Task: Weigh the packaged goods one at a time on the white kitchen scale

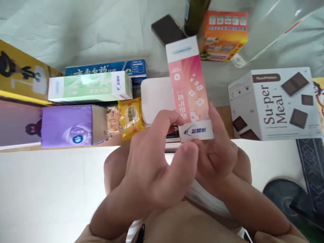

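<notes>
We observe the right hand (217, 155) gripping the lower end of a tall pink-and-white cardboard box (188, 89), fingers closed around its right edge and base. The left hand (154, 165) has its fingers partly curled, index fingertip touching the box's left edge, thumb free below it. The box stands raised above the table, between a white chocolate-printed carton (275, 104) and a yellow snack packet (131, 118)
</notes>
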### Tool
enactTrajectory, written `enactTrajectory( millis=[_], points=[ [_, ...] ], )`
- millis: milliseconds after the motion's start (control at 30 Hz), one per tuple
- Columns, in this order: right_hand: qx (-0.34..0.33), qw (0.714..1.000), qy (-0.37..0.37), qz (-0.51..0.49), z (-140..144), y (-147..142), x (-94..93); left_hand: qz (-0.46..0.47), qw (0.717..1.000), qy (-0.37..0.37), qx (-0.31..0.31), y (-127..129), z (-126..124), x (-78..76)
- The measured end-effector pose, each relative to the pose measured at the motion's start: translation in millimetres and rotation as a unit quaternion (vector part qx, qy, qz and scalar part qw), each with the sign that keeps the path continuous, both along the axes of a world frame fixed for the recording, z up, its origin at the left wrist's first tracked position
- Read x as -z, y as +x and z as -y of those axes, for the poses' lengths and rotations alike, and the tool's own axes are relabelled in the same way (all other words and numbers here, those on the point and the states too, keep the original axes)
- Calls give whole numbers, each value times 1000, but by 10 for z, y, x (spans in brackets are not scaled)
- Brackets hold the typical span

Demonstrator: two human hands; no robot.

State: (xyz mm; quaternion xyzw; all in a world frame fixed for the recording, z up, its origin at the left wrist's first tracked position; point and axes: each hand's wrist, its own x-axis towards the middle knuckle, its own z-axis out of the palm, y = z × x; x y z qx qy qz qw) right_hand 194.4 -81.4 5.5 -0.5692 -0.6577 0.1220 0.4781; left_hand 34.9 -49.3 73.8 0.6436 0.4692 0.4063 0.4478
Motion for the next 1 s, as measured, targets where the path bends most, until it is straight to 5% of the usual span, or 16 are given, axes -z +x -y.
enactTrajectory(
  millis=[167,367,500,633,1000],
  points=[
    [-15,996,8,87,-195,-190,96,3,998,-60,-28,-211,-223,5],
    [-20,997,38,63,-319,-100,261,13,995,-97,-33,-431,-377,105],
    [15,991,132,1,-477,66,427,108,988,-17,-107,-593,-475,226],
    [33,987,157,-11,-567,119,492,81,979,63,-176,-637,-533,278],
    [21,991,134,-9,-476,144,471,5,979,155,-134,-673,-549,295]
  ],
)
